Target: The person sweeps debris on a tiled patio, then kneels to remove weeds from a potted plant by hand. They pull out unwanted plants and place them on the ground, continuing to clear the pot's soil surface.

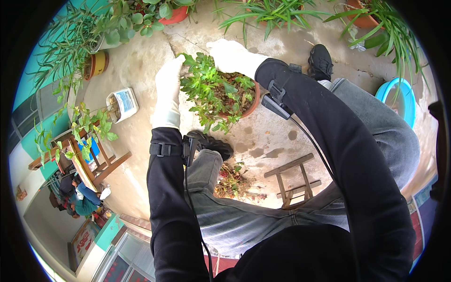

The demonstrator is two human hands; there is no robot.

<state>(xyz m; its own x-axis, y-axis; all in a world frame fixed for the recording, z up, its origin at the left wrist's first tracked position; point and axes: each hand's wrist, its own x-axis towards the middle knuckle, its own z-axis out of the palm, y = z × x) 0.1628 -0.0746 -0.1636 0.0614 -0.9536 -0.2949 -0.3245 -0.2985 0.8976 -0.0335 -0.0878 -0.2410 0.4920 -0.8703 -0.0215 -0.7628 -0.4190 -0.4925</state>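
A leafy green plant [202, 84] grows in a round terracotta-coloured pot [257, 100] on the concrete floor in front of me. Brown soil shows among its stems. My left hand [168, 90], in a white glove, is at the plant's left side, with its fingertips by the upper leaves. My right hand [232, 59], also white-gloved, is bent over the plant's upper right edge, above the soil. Glare on the gloves and the angle of the hands hide whether either one grips a stem or leaf.
Cut stems and leaves [230, 181] lie between my feet, beside a wooden stool [303, 176]. A white plastic container [127, 104] stands left, a light-blue basin [410, 102] right. Potted plants, one in a yellow pot [98, 65], line the far side. A person [86, 201] sits at far left.
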